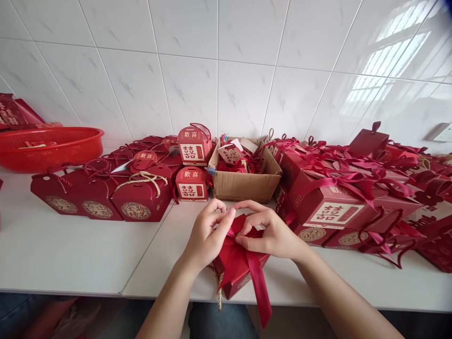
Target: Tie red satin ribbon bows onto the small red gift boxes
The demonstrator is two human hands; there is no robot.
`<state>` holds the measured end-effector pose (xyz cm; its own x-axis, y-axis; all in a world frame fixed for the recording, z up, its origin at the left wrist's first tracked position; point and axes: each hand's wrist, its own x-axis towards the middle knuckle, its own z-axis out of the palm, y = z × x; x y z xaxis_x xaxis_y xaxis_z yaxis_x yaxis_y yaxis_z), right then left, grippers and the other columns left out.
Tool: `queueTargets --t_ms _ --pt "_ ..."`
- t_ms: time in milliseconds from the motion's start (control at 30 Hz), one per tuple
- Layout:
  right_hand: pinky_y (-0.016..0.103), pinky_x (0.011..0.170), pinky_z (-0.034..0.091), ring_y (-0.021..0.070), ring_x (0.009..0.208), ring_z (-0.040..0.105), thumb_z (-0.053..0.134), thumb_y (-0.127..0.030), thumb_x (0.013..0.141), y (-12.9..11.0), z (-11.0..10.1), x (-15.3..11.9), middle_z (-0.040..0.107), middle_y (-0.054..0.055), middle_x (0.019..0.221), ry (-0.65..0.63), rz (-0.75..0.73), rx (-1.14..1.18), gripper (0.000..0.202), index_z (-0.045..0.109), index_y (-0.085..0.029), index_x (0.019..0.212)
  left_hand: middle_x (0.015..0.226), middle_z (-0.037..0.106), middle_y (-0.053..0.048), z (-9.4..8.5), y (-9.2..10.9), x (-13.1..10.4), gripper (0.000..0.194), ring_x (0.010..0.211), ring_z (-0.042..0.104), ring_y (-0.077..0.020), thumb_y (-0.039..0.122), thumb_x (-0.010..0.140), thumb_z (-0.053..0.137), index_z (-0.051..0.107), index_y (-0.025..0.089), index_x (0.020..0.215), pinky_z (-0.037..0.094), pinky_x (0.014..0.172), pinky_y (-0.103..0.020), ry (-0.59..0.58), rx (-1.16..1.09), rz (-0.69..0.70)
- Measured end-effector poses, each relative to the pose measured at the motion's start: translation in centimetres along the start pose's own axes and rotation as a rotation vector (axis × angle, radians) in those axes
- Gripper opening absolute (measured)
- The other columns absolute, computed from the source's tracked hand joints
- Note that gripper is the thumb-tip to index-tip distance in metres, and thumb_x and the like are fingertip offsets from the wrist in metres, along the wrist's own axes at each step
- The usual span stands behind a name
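A red gift box [243,281] sits at the table's front edge, right below both hands. A wide red ribbon [259,292] lies across its top, and one end hangs down past the edge. My left hand [208,233] pinches the ribbon near the middle of the box lid. From the other side, my right hand [263,230] has its fingers curled and pressed on the ribbon too. The fingertips of both hands almost meet above the lid. A twisted gold cord [221,292] dangles at the box's left side. The hands hide part of the lid.
An open cardboard carton [243,186] with ribbons and cards stands just beyond. Dark red boxes [137,202] line the left, two small red boxes [191,183] are stacked beside the carton, and ribbon-tied boxes [335,207] pile up at right. A red plastic basket [52,150] is far left.
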<state>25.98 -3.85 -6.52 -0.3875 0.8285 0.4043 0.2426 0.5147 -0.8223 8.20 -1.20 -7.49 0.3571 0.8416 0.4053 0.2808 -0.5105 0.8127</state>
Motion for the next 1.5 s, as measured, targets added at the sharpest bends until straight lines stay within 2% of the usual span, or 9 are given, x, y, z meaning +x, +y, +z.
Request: queueTargets --t_ms 533,633,800,933,1033,1100,1200,1400,1500 --pt "0.031 0.087 0.048 0.0241 0.113 0.056 0.071 -0.013 0.072 0.0 0.0 0.1 0.058 0.01 0.115 -0.008 0.001 0.009 0.011 0.067 -0.016 0.063 0.068 0.039 -0.001 -0.3 0.2 -0.2 0.043 0.066 0.043 -0.0171 0.03 0.092 0.036 0.03 0.019 0.05 0.031 0.066 -0.034 0.129 0.465 0.163" --pt "0.03 0.084 0.049 0.0241 0.111 0.058 0.072 -0.014 0.072 0.1 0.0 0.0 0.057 0.011 0.119 -0.009 0.008 0.011 0.011 0.067 -0.016 0.062 0.069 0.04 -0.001 -0.6 0.0 -0.2 0.043 0.067 0.044 -0.0174 0.034 0.092 0.036 0.032 0.02 0.051 0.032 0.065 -0.033 0.062 0.299 0.063" --pt "0.036 0.099 0.043 0.0244 0.115 0.057 0.072 -0.026 0.078 1.0 -0.2 -0.4 0.059 0.01 0.122 0.024 0.035 0.085 0.007 0.074 -0.019 0.079 0.079 0.054 -0.002 -1.2 -0.4 0.2 0.041 0.071 0.049 -0.0167 0.042 0.091 0.033 0.045 0.019 0.059 0.038 0.069 -0.028 -0.185 -0.313 -0.201" --pt "0.042 0.105 0.037 0.0276 0.126 0.048 0.063 -0.049 0.084 1.9 -1.3 -1.7 0.051 0.011 0.135 -0.014 0.006 0.201 0.048 0.059 -0.026 0.126 0.103 0.063 -0.007 -1.3 -0.7 0.2 0.05 0.086 0.055 -0.0206 0.047 0.09 0.034 0.053 0.017 0.055 0.039 0.078 -0.029 -0.21 -0.529 -0.282" --pt "0.045 0.11 0.03 0.0313 0.138 0.032 0.073 -0.058 0.068 2.6 -2.1 -3.1 0.03 0.011 0.152 -0.15 0.056 0.267 0.095 0.028 -0.031 0.147 0.106 0.064 -0.007 -1.3 -0.9 0.1 0.052 0.087 0.057 -0.0212 0.052 0.09 0.036 0.059 0.016 0.059 0.04 0.079 -0.03 -0.201 -0.619 -0.336" --pt "0.045 0.113 0.023 0.031 0.142 0.022 0.082 -0.051 0.059 3.0 -2.3 -4.0 0.017 0.01 0.157 -0.218 0.106 0.254 0.116 0.012 -0.035 0.15 0.109 0.064 -0.007 -1.3 -1.0 0.0 0.052 0.092 0.058 -0.0223 0.054 0.089 0.036 0.061 0.016 0.063 0.041 0.081 -0.03 -0.187 -0.654 -0.356" --pt "0.044 0.114 0.02 0.0278 0.144 0.019 0.085 -0.034 0.063 3.2 -2.0 -4.9 0.01 0.009 0.159 -0.229 0.164 0.219 0.121 0.002 -0.038 0.15 0.108 0.066 -0.008 -1.1 -1.0 -0.1 0.052 0.099 0.058 -0.0237 0.055 0.089 0.037 0.063 0.016 0.067 0.043 0.084 -0.031 -0.151 -0.683 -0.379" --pt "0.045 0.109 0.031 0.0256 0.135 0.038 0.084 -0.026 0.064 3.5 -0.4 -5.4 0.028 0.012 0.152 -0.163 0.196 0.322 0.118 0.004 -0.036 0.15 0.115 0.065 -0.012 -1.2 -2.0 -0.4 0.054 0.105 0.062 -0.0255 0.055 0.089 0.032 0.059 0.015 0.112 0.047 0.089 -0.038 0.054 -0.448 -0.287" --pt "0.044 0.102 0.042 0.0269 0.131 0.043 0.085 -0.028 0.061 3.3 0.5 -5.8 0.032 0.011 0.151 -0.13 0.258 0.342 0.118 0.008 -0.036 0.15 0.112 0.066 -0.01 -1.7 -3.1 -1.1 0.049 0.107 0.06 -0.0267 0.057 0.087 0.039 0.064 0.018 0.1 0.044 0.093 -0.039 0.1 -0.285 -0.257"
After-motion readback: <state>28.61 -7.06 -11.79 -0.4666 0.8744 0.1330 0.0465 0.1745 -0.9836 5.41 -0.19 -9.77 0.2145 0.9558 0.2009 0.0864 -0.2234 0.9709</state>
